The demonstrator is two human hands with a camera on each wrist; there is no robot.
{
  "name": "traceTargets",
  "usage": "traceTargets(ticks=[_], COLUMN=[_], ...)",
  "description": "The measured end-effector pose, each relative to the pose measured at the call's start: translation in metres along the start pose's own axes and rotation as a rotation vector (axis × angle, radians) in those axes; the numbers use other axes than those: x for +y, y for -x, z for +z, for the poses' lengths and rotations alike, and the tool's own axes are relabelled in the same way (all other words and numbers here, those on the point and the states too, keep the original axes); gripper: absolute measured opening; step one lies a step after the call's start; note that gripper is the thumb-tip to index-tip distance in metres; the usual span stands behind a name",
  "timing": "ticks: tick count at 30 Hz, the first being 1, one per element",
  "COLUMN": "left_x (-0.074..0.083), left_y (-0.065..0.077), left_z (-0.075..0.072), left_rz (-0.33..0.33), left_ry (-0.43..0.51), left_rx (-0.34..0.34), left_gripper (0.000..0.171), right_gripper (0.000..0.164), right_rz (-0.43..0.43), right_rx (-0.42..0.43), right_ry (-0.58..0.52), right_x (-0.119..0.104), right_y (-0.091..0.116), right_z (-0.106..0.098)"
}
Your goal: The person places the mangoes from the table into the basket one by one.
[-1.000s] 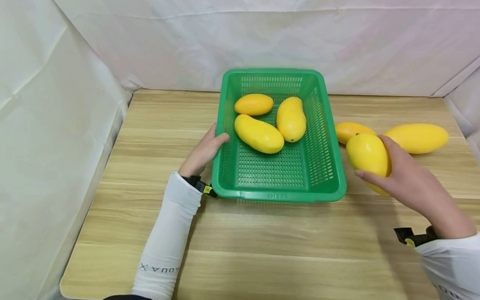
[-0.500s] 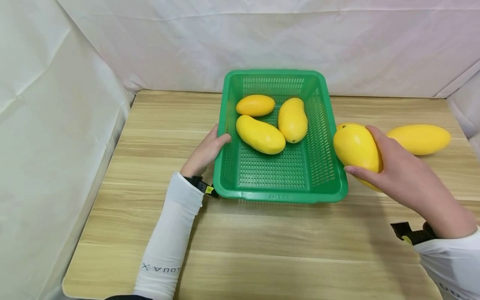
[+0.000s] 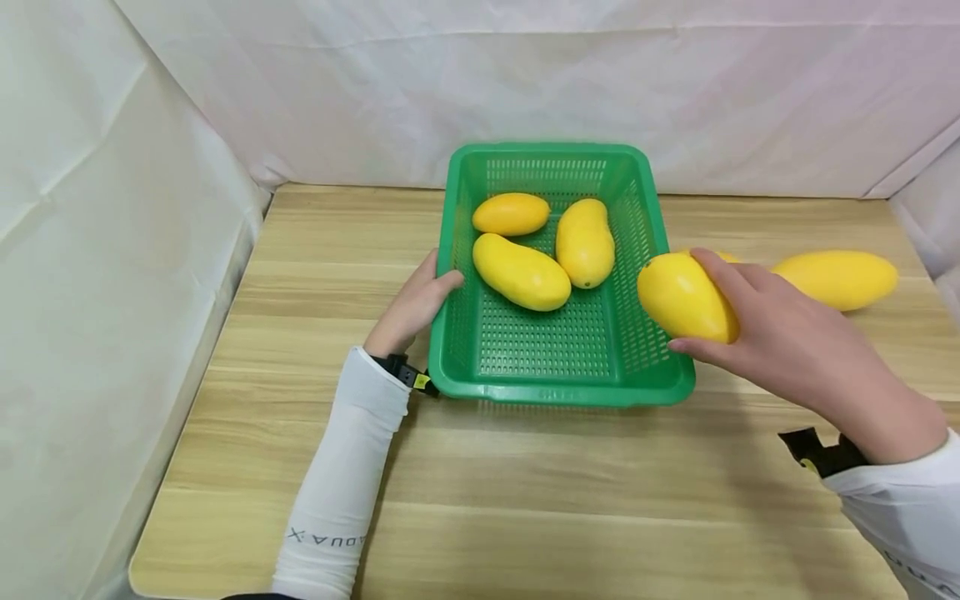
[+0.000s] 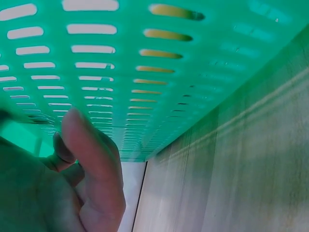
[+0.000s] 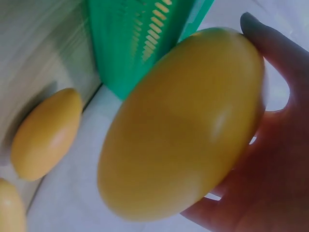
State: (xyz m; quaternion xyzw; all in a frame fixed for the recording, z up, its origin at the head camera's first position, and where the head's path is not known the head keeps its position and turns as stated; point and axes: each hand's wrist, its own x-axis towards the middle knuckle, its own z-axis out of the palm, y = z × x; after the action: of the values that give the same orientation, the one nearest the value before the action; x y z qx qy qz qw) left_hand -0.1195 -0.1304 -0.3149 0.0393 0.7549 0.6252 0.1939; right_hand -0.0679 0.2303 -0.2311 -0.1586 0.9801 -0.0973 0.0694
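Observation:
A green perforated plastic basket (image 3: 558, 392) stands on the table with three yellow mangoes inside, among them a long mango (image 3: 521, 272). My left hand (image 3: 414, 304) grips its left rim, thumb over the edge; in the left wrist view the curled fingers (image 4: 99, 164) lie against the outer wall. With thumb and fingers my right hand (image 3: 787, 333) holds another mango (image 3: 684, 297) at the basket's right rim, above table level. In the right wrist view this held mango (image 5: 183, 125) fills the middle, the hand (image 5: 270, 159) wrapped round its side.
To the right, a mango (image 3: 840, 279) lies on the wooden table (image 3: 585, 500). One more mango, mostly hidden behind my right hand in the head view, shows in the right wrist view as a loose mango (image 5: 47, 134). White cloth (image 3: 540, 92) hangs behind the table.
My right hand has carried its mango leftward, from beside the basket to over its right rim. The left hand keeps its grip, and the mangoes in the basket lie as before.

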Motion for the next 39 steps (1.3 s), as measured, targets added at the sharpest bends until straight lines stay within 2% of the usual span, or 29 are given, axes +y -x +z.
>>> traceTargets(ticks=[5,9,16,26,29,36,39], left_x=[-0.016,-0.020,0.004,0.010,0.008,-0.016,-0.020], left_y=[-0.011,-0.014,0.001,0.005,0.003,-0.012,-0.014], left_z=[-0.003,-0.004,-0.001,0.001,0.000,-0.004,-0.004], left_rz=[0.002,-0.006,-0.030,-0.019,-0.023,-0.018,-0.004], left_ry=[-0.010,-0.018,-0.014,-0.024,-0.016,0.013,0.013], left_rx=[0.008,0.014,-0.006,-0.015,-0.009,-0.010,-0.006], left_gripper=[0.044,0.044,0.047,0.045,0.045,0.045,0.045], right_gripper=[0.098,0.097,0.096,0.100,0.100,0.100,0.100], right_rz=[-0.022,-0.051,-0.103,-0.120,-0.124,-0.121,-0.131], right_rx=[-0.058,-0.093,-0.127,-0.192,-0.210,-0.292,-0.333], right_ry=[0.059,0.084,0.107,0.083,0.094,0.120,0.111], right_x=[-0.018,-0.030,-0.039,-0.060,-0.067,-0.081,-0.087], right_y=[-0.006,-0.014,-0.023,-0.031,-0.036,-0.051,-0.058], right_z=[-0.006,-0.008,-0.007,-0.008,-0.008,-0.006,-0.004])
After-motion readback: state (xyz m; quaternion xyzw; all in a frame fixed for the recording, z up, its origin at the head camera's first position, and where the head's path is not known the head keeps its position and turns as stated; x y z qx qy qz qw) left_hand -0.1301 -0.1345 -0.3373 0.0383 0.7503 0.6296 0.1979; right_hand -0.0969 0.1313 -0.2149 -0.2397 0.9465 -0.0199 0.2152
